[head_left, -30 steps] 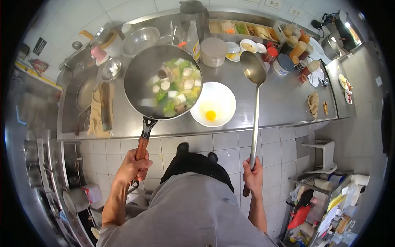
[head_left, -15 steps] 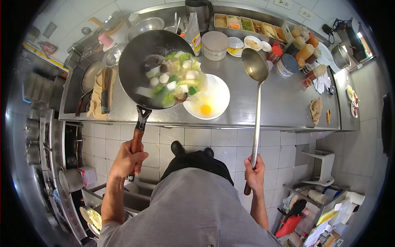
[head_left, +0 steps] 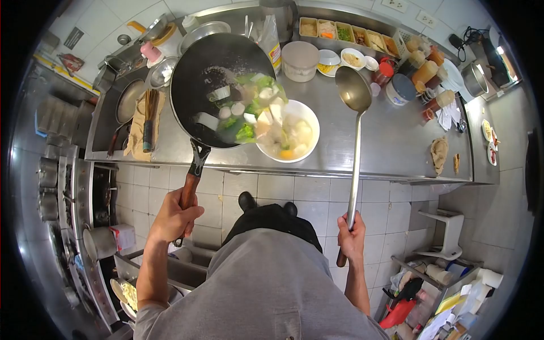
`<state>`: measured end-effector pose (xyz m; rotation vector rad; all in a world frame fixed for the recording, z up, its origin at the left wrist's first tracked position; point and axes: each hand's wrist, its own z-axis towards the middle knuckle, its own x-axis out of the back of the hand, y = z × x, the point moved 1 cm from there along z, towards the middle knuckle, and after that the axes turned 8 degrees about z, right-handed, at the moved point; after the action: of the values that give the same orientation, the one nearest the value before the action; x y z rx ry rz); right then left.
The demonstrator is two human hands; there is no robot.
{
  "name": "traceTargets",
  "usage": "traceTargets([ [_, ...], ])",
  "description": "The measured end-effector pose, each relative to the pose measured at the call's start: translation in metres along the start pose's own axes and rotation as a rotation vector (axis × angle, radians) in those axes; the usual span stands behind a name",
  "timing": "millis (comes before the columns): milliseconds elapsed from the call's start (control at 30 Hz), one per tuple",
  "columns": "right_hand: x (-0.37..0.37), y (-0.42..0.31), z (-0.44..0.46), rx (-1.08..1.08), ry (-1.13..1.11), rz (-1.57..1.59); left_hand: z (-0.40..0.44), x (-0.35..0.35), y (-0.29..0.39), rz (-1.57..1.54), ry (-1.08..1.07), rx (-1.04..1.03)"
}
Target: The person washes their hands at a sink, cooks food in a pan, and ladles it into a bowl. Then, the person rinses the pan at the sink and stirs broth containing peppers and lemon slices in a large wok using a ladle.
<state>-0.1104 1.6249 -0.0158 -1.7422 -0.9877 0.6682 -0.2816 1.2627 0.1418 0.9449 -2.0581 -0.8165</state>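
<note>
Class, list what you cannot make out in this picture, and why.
- Head view: part of the left rim of the bowl, hidden by the pan and food.
- Head view: part of the handle, covered by the left hand.
- Head view: top of the dark jug, cut off by the upper edge.
- Head view: print on the tub, too small.

This is a kitchen, shown by the steel counter (head_left: 391, 144), ingredient tubs (head_left: 343, 39), bottles (head_left: 425, 72) and pan (head_left: 192, 85).

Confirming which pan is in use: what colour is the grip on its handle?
The handle grip is reddish-brown; the head view shows it.
</note>
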Motion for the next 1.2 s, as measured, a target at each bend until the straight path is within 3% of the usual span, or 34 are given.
traceTargets([
  [600,0.004,0.003,-0.002,0.014,-0.084,-0.005,-0.008,-0.006,0.019,0.182,0.046,-0.011],
  [767,-0.002,-0.021,0.004,0.262,-0.115,-0.299,-0.008,-0.009,0.026,0.276,0.070,-0.028],
  [900,-0.027,-0.043,0.020,0.246,-0.163,-0.322,-0.006,-0.012,0.033,0.341,0.068,-0.046],
  [1000,-0.050,-0.050,0.033,0.368,-0.205,-0.281,-0.006,-0.016,0.038,0.365,0.065,-0.047],
  [1067,-0.056,-0.051,0.040,0.392,-0.189,-0.481,-0.006,-0.016,0.038,0.378,0.075,-0.038],
  [1200,-0.025,-0.028,0.036,0.473,-0.146,-0.587,-0.002,-0.011,0.028,0.442,0.114,-0.100],
])
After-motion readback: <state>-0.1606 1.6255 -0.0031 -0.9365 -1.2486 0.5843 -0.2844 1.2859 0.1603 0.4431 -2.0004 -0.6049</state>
